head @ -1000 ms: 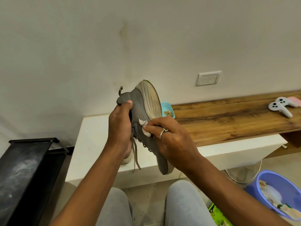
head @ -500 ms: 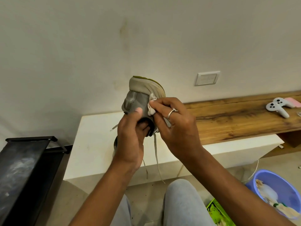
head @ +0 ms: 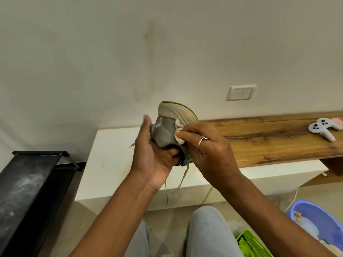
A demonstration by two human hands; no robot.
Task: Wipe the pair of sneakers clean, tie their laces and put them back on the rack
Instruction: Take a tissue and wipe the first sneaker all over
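Observation:
I hold a grey sneaker (head: 164, 134) with a pale ribbed sole in front of me, heel end up and sole turned away. My left hand (head: 154, 156) cups it from below, fingers tucked into its opening and thumb raised. My right hand (head: 207, 147), with a ring on one finger, pinches a small white cloth (head: 179, 130) against the sneaker's side just under the sole. Its loose grey laces (head: 178, 182) dangle down. The black shoe rack (head: 31, 190) stands at the lower left. The second sneaker is not visible.
A white cabinet (head: 111, 164) and a wooden shelf (head: 269, 141) lie behind the sneaker. White game controllers (head: 321, 127) rest on the shelf. A blue basin (head: 319, 219) with cloths and a green tray (head: 250, 245) sit on the floor at the right. My knees are below.
The sneaker has been turned from sideways to heel up. My left hand shifted from the heel to under the opening, and the cloth moved up the side toward the sole.

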